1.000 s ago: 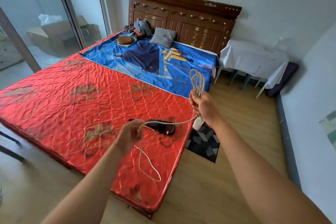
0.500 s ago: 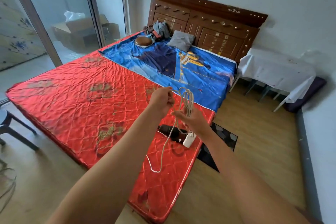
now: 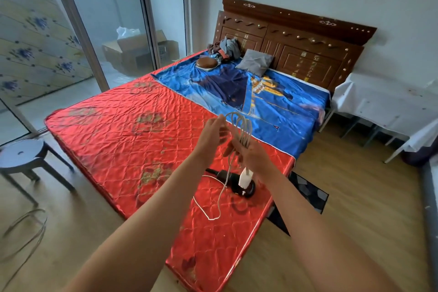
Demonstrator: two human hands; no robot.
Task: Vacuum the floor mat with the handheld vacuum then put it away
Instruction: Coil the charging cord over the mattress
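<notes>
The black handheld vacuum (image 3: 227,178) lies on the red mattress (image 3: 132,140) near its right edge. My right hand (image 3: 254,156) grips a bundle of looped white cord (image 3: 239,129) above it, and a white plug block (image 3: 245,176) hangs below that hand. My left hand (image 3: 212,131) pinches the cord at the top of the loops. A loose length of cord (image 3: 213,211) trails down onto the mattress. The dark patterned floor mat (image 3: 310,193) lies on the wooden floor, partly under the mattress's right edge.
A blue sheet (image 3: 272,102) with a grey pillow (image 3: 254,63) covers the bed's far half, against a wooden headboard (image 3: 296,38). A white-draped table (image 3: 384,99) stands at right. A grey stool (image 3: 23,156) and loose wire (image 3: 26,234) are at left. Glass doors (image 3: 113,21) are behind.
My left hand came up from the mattress to the loops in my right hand, adding cord to the bundle. The view has shifted left, bringing the stool into sight.
</notes>
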